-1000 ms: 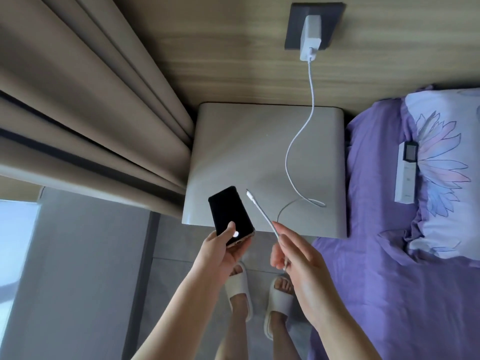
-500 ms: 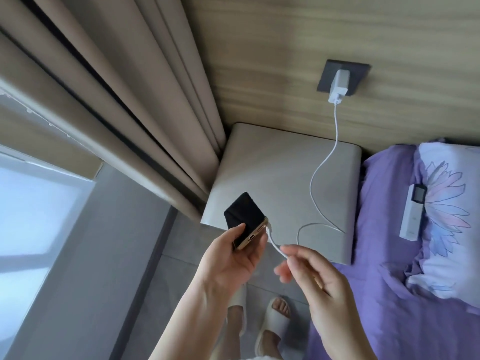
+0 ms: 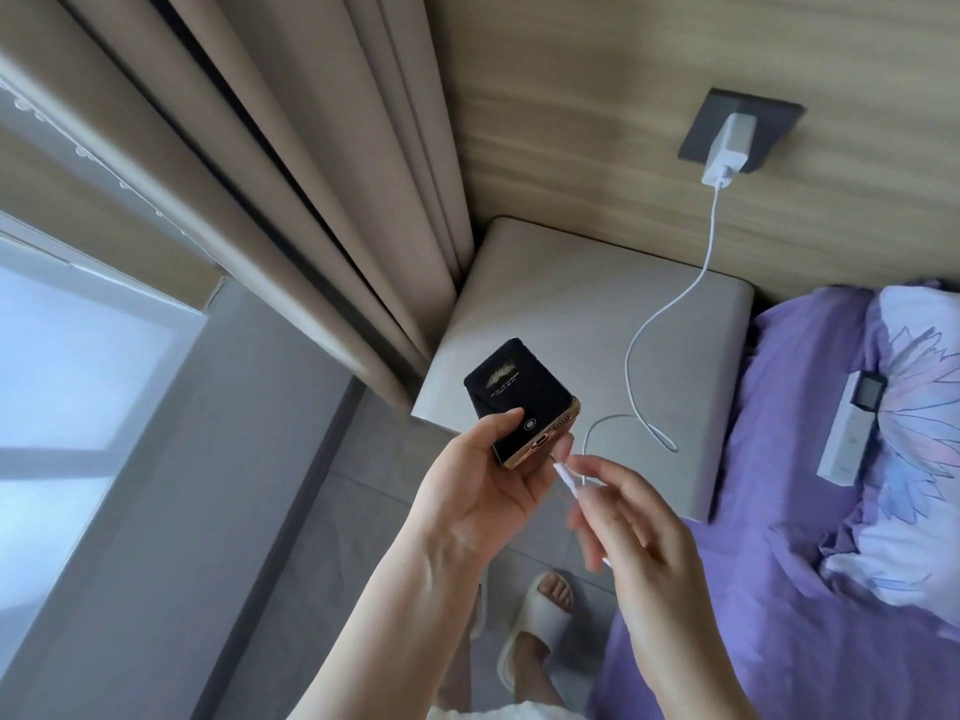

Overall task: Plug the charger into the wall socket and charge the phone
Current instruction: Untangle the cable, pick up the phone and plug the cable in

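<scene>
A white charger [image 3: 728, 149] is plugged into the dark wall socket [image 3: 774, 116] on the wooden wall. Its white cable [image 3: 655, 324] hangs down and loops over the bedside table [image 3: 561, 304]. My left hand [image 3: 483, 491] holds a black phone [image 3: 511, 394] with a gold edge, its screen lit and its bottom port facing my right hand. My right hand [image 3: 628, 517] pinches the cable's white plug [image 3: 565, 476], whose tip sits just below and right of the port, a small gap away.
Beige curtains [image 3: 291, 189] hang to the left of the table beside a bright window [image 3: 67, 366]. A purple bed [image 3: 810, 511] with a floral pillow and a white remote [image 3: 847, 428] lies to the right. My feet in white slippers [image 3: 535, 621] stand on the grey floor.
The phone screen has lit up. The plug, which was touching the phone's bottom edge half a second ago, now sits slightly apart from the port. The view has shifted left and closer.
</scene>
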{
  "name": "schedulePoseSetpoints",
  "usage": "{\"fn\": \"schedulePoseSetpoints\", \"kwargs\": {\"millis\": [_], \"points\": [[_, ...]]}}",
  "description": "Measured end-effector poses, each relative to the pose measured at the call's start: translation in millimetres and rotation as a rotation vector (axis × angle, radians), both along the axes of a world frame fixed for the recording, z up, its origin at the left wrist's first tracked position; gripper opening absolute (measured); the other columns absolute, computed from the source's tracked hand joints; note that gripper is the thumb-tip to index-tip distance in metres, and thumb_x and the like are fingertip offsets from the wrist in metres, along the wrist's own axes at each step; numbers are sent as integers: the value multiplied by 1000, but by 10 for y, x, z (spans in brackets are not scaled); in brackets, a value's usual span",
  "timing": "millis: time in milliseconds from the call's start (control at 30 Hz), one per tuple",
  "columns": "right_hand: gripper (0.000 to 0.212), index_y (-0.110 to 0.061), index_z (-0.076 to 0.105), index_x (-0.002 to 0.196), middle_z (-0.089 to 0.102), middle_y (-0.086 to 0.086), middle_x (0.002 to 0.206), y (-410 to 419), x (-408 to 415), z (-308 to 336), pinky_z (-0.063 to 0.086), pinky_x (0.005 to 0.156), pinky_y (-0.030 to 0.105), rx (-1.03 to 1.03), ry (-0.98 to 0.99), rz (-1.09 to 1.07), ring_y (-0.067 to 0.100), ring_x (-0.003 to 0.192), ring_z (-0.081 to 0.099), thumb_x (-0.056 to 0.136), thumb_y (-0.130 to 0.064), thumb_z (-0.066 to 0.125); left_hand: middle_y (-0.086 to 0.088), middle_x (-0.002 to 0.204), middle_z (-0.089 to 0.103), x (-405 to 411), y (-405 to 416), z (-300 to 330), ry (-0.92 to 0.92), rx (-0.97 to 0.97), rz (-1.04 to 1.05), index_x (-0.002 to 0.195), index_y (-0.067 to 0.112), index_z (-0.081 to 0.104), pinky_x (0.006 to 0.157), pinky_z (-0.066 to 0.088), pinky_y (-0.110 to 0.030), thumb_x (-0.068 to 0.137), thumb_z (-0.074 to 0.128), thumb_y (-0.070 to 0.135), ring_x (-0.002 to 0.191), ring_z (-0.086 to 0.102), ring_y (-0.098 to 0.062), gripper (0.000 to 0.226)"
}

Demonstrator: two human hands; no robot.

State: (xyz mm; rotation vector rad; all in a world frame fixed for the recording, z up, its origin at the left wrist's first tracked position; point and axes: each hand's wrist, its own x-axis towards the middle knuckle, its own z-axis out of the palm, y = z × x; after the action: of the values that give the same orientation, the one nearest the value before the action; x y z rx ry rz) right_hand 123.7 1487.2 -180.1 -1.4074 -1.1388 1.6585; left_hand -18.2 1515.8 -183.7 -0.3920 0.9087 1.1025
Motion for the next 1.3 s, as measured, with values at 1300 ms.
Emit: {"fn": "schedulePoseSetpoints", "kwargs": {"millis": [1300], "points": [[41, -16, 56, 57, 46, -4, 40, -116, -374, -45, 31, 38, 20, -136, -180, -105, 11, 31, 36, 96, -21, 44, -21, 107, 65, -14, -179, -158, 514, 212, -182, 121, 1, 51, 78, 54, -34, 92, 53, 7, 87, 64, -26, 30]]}}
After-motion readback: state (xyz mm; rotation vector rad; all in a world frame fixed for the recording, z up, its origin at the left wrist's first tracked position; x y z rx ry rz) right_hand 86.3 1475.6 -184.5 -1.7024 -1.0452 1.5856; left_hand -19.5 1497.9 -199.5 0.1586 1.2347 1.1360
